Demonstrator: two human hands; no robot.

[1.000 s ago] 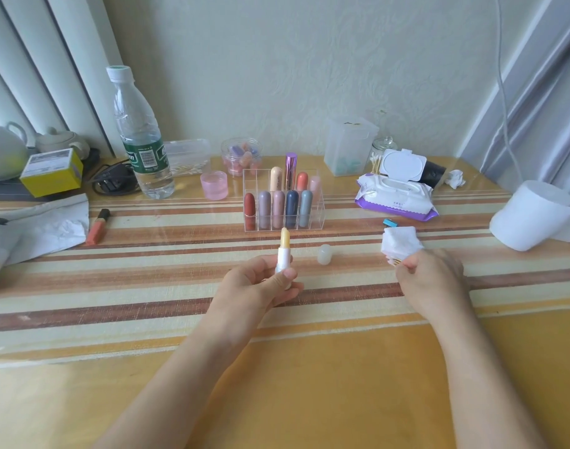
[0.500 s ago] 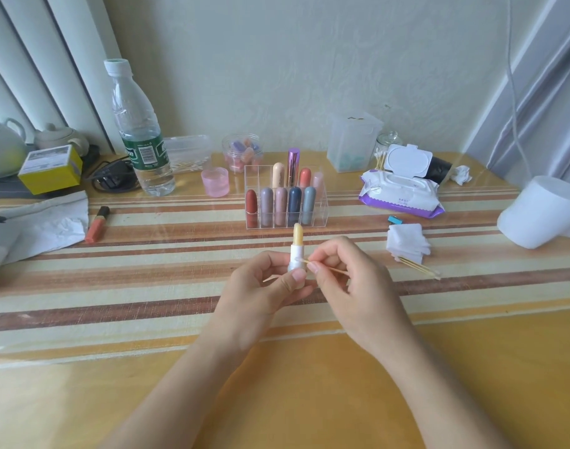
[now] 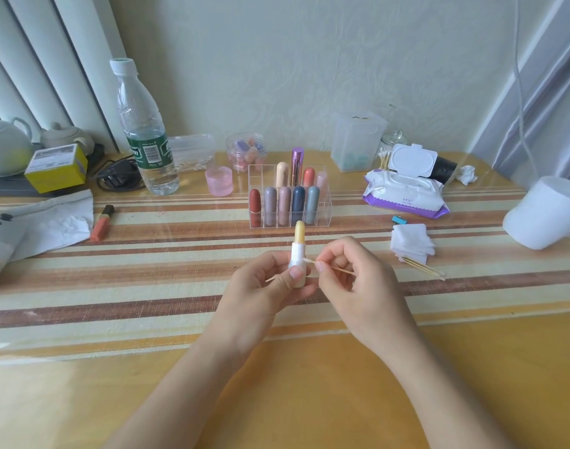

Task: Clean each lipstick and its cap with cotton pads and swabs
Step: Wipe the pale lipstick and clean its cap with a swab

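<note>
Since a moment ago the right hand [image 3: 358,280] has been bringing the swab [image 3: 329,266] in — its cotton tip is now touching the white collar of the lipstick [image 3: 299,251]. The left hand [image 3: 270,286] is holding that tube upright above the worktop [image 3: 277,400], grip clamped on its base, the waxy yellow bullet standing bare. The right grip is pinched on the thin wooden stick. Behind, a clear rack [image 3: 290,202] is holding nine smooth capped lipsticks, so by my reckoning most of the work is still waiting. Rightward, a stack of soft square pads [image 3: 411,241] is lying beside spare swabs [image 3: 422,268] — the cap is not showing.
</note>
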